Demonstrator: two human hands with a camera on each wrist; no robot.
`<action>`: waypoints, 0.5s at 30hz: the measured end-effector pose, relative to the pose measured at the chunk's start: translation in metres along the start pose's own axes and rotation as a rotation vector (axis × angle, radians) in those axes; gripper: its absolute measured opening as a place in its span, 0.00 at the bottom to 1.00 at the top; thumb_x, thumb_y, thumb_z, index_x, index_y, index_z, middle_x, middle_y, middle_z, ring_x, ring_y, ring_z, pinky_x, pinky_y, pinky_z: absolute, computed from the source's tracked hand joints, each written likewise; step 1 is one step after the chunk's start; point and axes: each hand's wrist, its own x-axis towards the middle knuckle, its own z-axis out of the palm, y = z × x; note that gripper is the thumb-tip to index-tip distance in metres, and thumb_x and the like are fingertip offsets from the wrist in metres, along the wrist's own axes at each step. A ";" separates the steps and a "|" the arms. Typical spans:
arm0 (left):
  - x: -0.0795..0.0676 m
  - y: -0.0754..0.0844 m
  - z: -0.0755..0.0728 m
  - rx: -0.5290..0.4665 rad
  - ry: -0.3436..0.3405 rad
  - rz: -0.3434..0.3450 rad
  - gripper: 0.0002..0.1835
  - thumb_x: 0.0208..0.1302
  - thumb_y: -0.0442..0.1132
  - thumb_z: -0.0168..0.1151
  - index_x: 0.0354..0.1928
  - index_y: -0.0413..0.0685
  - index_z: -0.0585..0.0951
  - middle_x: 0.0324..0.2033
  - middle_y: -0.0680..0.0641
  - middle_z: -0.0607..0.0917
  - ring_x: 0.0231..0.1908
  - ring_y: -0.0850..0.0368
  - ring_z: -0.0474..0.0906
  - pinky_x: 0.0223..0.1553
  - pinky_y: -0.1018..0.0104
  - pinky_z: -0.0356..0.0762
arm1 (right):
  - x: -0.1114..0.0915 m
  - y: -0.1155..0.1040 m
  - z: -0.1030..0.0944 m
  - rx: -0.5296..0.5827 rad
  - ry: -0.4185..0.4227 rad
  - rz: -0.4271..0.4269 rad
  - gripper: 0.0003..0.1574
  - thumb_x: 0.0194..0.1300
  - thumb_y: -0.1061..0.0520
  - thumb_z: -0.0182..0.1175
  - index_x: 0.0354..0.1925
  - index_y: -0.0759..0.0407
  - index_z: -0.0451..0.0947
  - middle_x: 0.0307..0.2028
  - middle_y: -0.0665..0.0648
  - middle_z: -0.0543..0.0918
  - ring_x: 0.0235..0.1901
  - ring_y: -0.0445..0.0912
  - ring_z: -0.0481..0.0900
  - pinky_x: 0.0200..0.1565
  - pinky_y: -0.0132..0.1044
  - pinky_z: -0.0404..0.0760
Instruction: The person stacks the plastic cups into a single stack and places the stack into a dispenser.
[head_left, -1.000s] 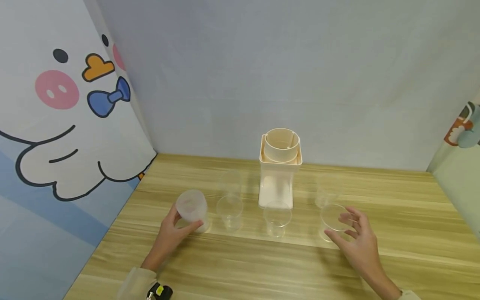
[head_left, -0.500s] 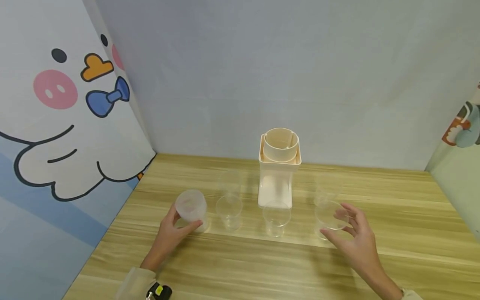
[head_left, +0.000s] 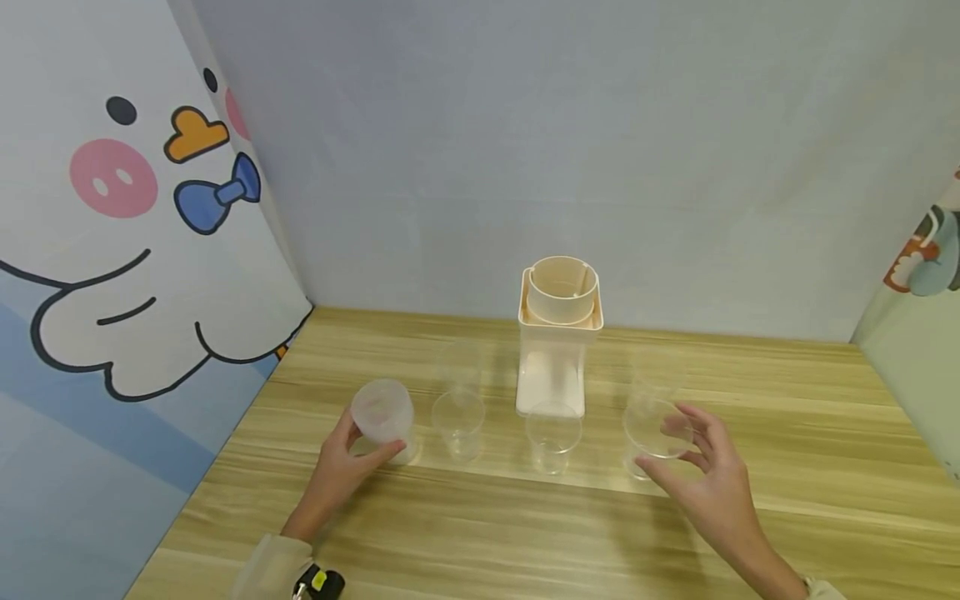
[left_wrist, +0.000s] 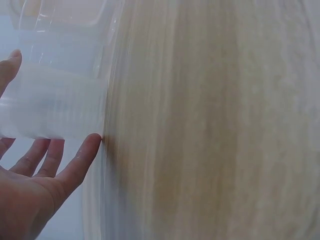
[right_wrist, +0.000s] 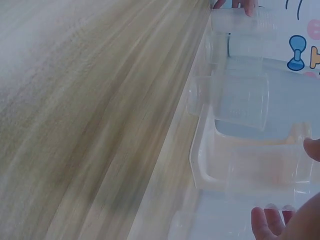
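Observation:
At the left in the head view, my left hand [head_left: 341, 471] grips a cloudy stack of nested plastic cups [head_left: 384, 412], thumb on one side and fingers on the other. The left wrist view shows the same cup stack [left_wrist: 55, 105] upright, its base near the tabletop. On the right, my right hand [head_left: 712, 479] holds a clear plastic cup [head_left: 658, 429] by its sides. In the right wrist view this clear cup [right_wrist: 270, 167] seems raised a little off the table. Between the hands stand two more clear cups, a left one [head_left: 459, 425] and a middle one [head_left: 553, 437].
Behind the middle cup stands a cream-coloured holder [head_left: 561, 321] with a round open top. Fainter clear cups stand farther back, one at left [head_left: 461, 367] and one at right [head_left: 658, 375]. A pale cloth wall [head_left: 562, 150] closes off the wooden table's [head_left: 480, 542] back edge.
My right hand has shifted slightly left with the clear cup, toward the middle cup. The left hand and its stack have stayed put.

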 end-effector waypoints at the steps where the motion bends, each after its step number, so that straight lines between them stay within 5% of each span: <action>1: 0.000 0.000 0.000 0.000 -0.001 -0.002 0.43 0.52 0.43 0.73 0.68 0.52 0.61 0.56 0.43 0.73 0.60 0.46 0.65 0.62 0.43 0.58 | 0.000 -0.001 0.000 0.002 0.000 -0.004 0.50 0.46 0.67 0.74 0.65 0.61 0.60 0.50 0.58 0.73 0.50 0.36 0.72 0.45 0.22 0.72; 15: -0.001 0.002 0.000 -0.001 -0.001 -0.004 0.43 0.53 0.43 0.73 0.69 0.53 0.60 0.57 0.42 0.72 0.61 0.45 0.65 0.61 0.42 0.58 | 0.001 -0.022 0.001 0.049 -0.007 -0.025 0.50 0.46 0.68 0.74 0.64 0.58 0.61 0.50 0.53 0.73 0.50 0.39 0.73 0.45 0.21 0.71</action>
